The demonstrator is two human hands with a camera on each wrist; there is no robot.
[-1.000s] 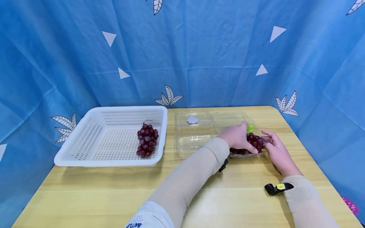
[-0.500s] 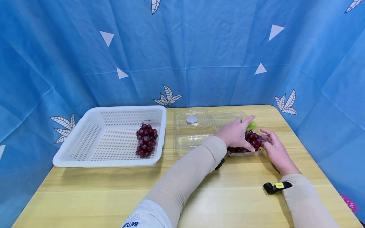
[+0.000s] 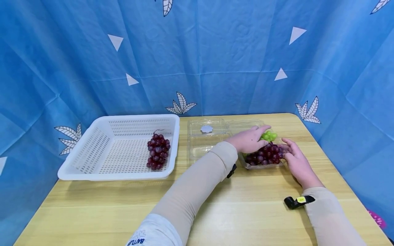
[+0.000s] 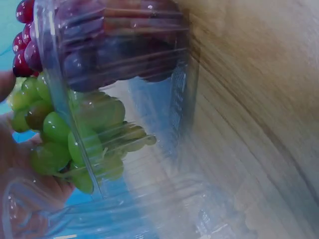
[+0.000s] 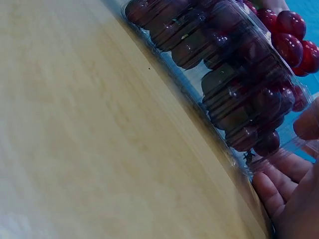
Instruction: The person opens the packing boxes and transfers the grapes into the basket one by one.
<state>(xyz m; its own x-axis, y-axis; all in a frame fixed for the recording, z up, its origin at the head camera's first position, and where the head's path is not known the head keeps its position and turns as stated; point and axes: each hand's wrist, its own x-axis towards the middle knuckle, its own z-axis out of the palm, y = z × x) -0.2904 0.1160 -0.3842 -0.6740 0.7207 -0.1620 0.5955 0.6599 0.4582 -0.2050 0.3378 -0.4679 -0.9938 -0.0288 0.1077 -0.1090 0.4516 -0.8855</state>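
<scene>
Two hands are at one clear plastic box (image 3: 261, 166) loaded with grapes on the table (image 3: 246, 212), so I'll use that packed box as the landmark. Red grapes (image 3: 267, 154) are heaped in it, mostly toward the person, and green grapes (image 3: 269, 136) sit at its far side.

Left hand (image 3: 247, 140) is over the left part of the packed box. Its thumb and forefinger are spread apart with the green ones just past them. Can't tell if the fingertips are actually touching fruit. Right hand (image 3: 298, 167) has the right end of the box, fingers curled round the corner down by the table and thumb up near the rim.

Left of the packed box is a second clear box (image 3: 203, 140) with a white sticker (image 3: 207, 128). Further left of it there's a white basket (image 3: 117, 176), the kind with slots, and a bunch of dark red grapes (image 3: 158, 150) lies along that basket's right side.

Behind the packed box hangs a blue curtain (image 3: 197, 44) with white triangles and leafy prints. Both arms wear beige sleeves (image 3: 197, 198), and a black gadget (image 3: 298, 202) with a yellow tag is on the right wrist, nearer the person than the box.
</scene>
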